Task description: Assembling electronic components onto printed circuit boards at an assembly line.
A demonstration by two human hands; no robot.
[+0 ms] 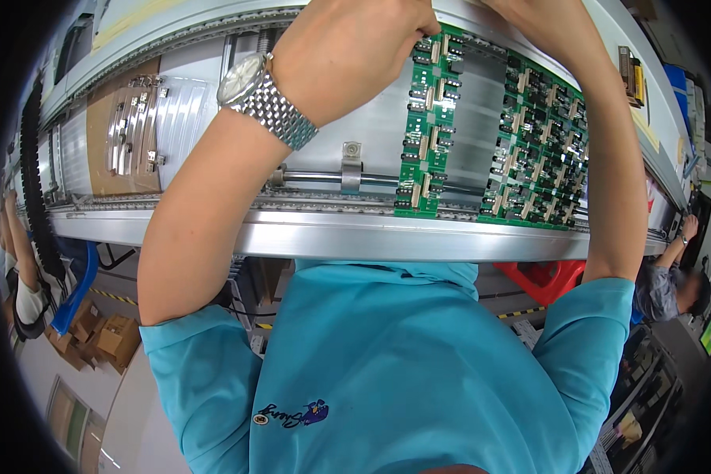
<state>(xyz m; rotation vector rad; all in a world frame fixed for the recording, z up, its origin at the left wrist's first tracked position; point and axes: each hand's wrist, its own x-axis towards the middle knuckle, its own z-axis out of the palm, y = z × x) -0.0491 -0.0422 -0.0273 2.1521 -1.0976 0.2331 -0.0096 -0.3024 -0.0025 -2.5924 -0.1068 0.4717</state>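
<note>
A narrow green circuit board (426,126) with black and pale connectors lies across the metal rails of a conveyor, in front of me. At its far end is my left hand (355,51), fingers curled and the tips beside or on the board's edge; the upper part of the hand is cut off by the picture's top edge. What these fingers hold, if anything, is hidden. My right hand (533,20) reaches over the far rail to the right, its fingers outside the picture. Under my right forearm sits a wider group of green circuit boards (537,150).
Clear plastic strips with small metal parts (138,126) lie on a brown sheet at the left. A silver rail (419,237) forms the near edge. A red stool (541,280) is below. Other people (675,284) work at right and left. Cardboard boxes (107,336) stand on the floor.
</note>
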